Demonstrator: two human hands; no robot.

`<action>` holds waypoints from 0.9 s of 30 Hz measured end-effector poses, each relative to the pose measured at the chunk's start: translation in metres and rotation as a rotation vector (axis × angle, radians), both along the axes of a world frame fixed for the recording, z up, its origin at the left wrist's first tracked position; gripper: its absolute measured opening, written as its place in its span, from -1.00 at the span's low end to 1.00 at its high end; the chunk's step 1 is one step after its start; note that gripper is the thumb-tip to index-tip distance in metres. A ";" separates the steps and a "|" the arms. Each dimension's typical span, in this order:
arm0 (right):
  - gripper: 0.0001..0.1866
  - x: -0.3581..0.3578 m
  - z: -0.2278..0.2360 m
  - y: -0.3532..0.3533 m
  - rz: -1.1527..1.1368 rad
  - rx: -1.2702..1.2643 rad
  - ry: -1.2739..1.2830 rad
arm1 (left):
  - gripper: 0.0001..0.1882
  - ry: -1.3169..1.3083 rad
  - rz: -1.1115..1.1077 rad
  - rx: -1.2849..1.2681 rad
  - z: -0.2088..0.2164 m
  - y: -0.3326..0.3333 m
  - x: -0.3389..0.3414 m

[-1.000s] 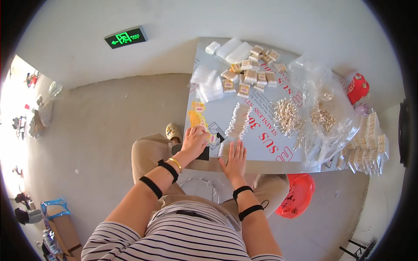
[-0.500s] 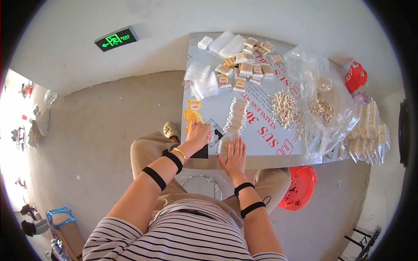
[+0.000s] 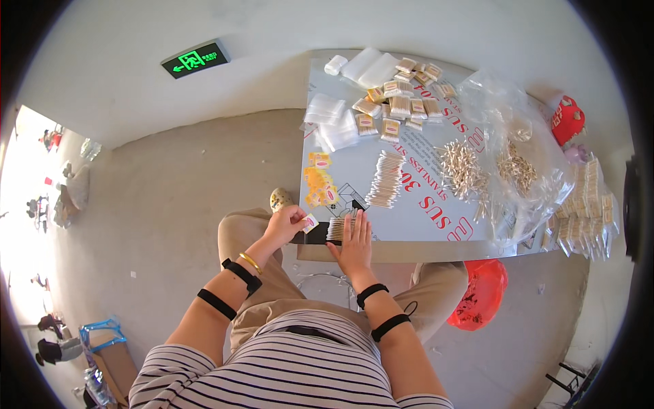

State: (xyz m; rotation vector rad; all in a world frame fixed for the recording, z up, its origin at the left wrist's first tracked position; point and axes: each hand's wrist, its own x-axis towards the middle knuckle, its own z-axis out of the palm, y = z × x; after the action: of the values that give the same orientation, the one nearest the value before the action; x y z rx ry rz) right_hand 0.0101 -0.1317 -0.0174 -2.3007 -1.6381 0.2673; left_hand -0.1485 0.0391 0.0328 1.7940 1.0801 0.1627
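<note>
Between the thumb and fingers of my left hand (image 3: 287,223) is a small white-and-yellow printed card (image 3: 310,222), held over a black strip (image 3: 316,235) at the table's front left corner. My right hand (image 3: 355,244) lies flat with fingers stretched out, touching a small group of cotton swabs (image 3: 334,230) beside the black strip; its fingers hide part of them. Beyond it, a neat row of cotton swabs (image 3: 387,178) lies on the table. A loose pile of yellow cards (image 3: 320,185) sits past my left hand.
The metal-topped table (image 3: 415,228) also bears clear bags (image 3: 337,126), packed swab packets (image 3: 400,105), loose swabs (image 3: 463,167) and a big plastic bag of swabs (image 3: 518,170). Stacked packets (image 3: 586,211) stand at the right edge. A red bag-lined bin (image 3: 479,296) is below.
My left hand has come away from the yellow pile toward me with one card. My right hand has slid left with the small swab group, away from the longer row. The view has shifted slightly.
</note>
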 end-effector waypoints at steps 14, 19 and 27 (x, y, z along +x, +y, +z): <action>-0.01 -0.019 0.008 0.012 0.012 -0.119 -0.042 | -0.69 0.089 -0.351 0.165 -0.008 -0.010 0.043; -0.02 -0.018 0.007 0.011 0.018 -0.092 0.009 | -0.68 0.050 -0.268 0.549 -0.012 -0.021 0.039; -0.04 -0.014 0.005 0.007 0.044 0.004 -0.002 | -0.70 0.040 -0.321 0.542 -0.018 -0.029 0.036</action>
State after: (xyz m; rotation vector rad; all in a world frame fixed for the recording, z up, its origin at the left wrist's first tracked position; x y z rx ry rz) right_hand -0.0042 -0.1242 -0.0122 -2.2649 -1.6899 0.2705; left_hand -0.1125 0.0098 0.0143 2.4398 0.8026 0.2414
